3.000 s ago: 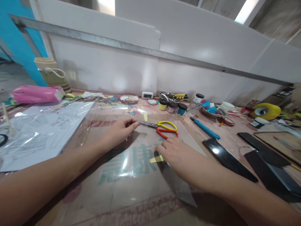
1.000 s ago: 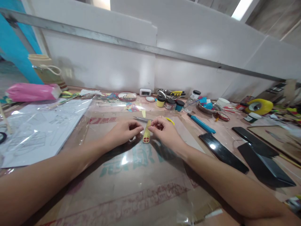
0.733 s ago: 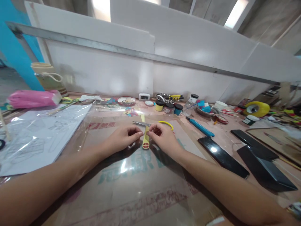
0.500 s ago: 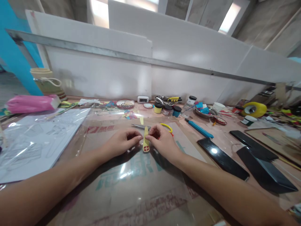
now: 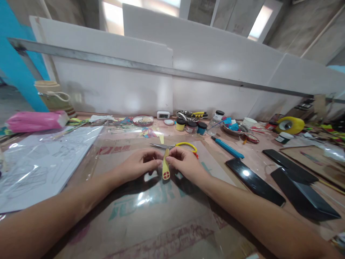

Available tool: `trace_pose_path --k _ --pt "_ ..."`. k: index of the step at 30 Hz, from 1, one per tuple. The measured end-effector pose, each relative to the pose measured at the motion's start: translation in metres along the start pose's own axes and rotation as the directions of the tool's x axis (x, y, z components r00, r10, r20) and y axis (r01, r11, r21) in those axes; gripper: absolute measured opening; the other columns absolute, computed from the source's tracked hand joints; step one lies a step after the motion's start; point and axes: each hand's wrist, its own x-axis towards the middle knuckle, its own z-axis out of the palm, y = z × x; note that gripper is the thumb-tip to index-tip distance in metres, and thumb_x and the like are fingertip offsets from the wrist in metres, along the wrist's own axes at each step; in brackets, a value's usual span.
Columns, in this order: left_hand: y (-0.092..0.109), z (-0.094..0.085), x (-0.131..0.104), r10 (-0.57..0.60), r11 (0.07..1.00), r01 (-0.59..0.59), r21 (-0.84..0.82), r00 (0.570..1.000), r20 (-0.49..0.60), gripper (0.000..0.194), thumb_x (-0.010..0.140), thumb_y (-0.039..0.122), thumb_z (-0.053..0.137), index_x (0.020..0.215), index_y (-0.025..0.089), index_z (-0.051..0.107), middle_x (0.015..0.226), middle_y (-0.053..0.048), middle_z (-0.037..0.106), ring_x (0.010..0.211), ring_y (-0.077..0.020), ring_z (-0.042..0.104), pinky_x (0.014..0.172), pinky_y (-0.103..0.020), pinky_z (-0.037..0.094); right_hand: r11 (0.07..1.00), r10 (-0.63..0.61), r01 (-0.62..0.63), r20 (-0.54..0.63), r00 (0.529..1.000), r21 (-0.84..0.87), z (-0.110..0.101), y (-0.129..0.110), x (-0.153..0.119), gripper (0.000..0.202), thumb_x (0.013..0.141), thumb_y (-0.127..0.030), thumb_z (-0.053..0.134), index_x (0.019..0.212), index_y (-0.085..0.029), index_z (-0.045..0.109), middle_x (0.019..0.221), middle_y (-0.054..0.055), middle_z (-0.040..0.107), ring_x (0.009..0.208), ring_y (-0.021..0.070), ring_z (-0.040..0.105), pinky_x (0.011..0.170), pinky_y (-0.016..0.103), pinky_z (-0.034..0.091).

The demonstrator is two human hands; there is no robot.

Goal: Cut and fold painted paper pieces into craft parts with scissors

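Note:
A narrow yellow strip with a rounded near end stands tilted between my hands. That end carries a red round mark split by a yellow cross. My right hand pinches the strip's right side between thumb and forefinger. From the left, my left hand has its thumb and forefinger closed at the strip's left edge; its other fingers curl beneath. Just behind the hands lies a pair of scissors with yellow and red handles, its blades pointing left and partly covered by the strip's far end.
Paper sheets with line drawings lie under clear film at left. To the right are a blue cutter, a black phone and a black case. Small paint jars and a white digital clock stand along the back.
The strip's near end has come slightly lower and tilts a little more to the left. My right fingers have shifted slightly, baring more of the scissors' yellow handle. My left thumb and forefinger are a bit farther apart.

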Motion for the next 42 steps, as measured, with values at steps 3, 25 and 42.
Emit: trace_pose_path --k 3,25,42 --pt "-0.004 0.000 0.001 0.009 0.999 -0.009 -0.040 1.000 0.007 0.034 0.090 0.050 0.056 0.101 0.019 0.064 0.081 -0.002 0.065 0.065 -0.0149 0.058 0.059 -0.027 0.047 1.000 -0.012 0.012 0.005 1.000 -0.007 0.002 -0.001 -0.002 0.010 0.080 -0.026 0.066 0.079 -0.020 0.059 0.072 -0.002 0.060 0.061 0.0127 0.055 0.058 0.026 0.043" --pt "-0.001 0.002 0.002 -0.007 1.000 0.004 -0.020 0.988 -0.152 0.037 0.093 0.052 0.052 0.100 0.017 0.061 0.079 -0.001 0.064 0.056 -0.0120 0.056 0.052 -0.025 0.045 0.992 0.059 -0.075 0.149 0.987 0.104 0.004 0.007 -0.004 0.014 0.076 -0.022 0.069 0.085 -0.020 0.058 0.065 -0.006 0.058 0.053 0.0095 0.053 0.050 0.022 0.040" --pt "0.008 0.010 -0.002 -0.031 0.967 0.011 0.254 0.997 0.075 0.020 0.085 0.033 0.060 0.075 0.017 0.066 0.067 0.001 0.063 0.061 -0.0144 0.054 0.057 -0.024 0.038 0.992 -0.126 0.126 -0.059 0.990 -0.010 -0.002 0.001 -0.007 0.021 0.091 -0.041 0.059 0.084 -0.021 0.059 0.067 -0.005 0.053 0.051 0.0103 0.052 0.047 0.022 0.043"
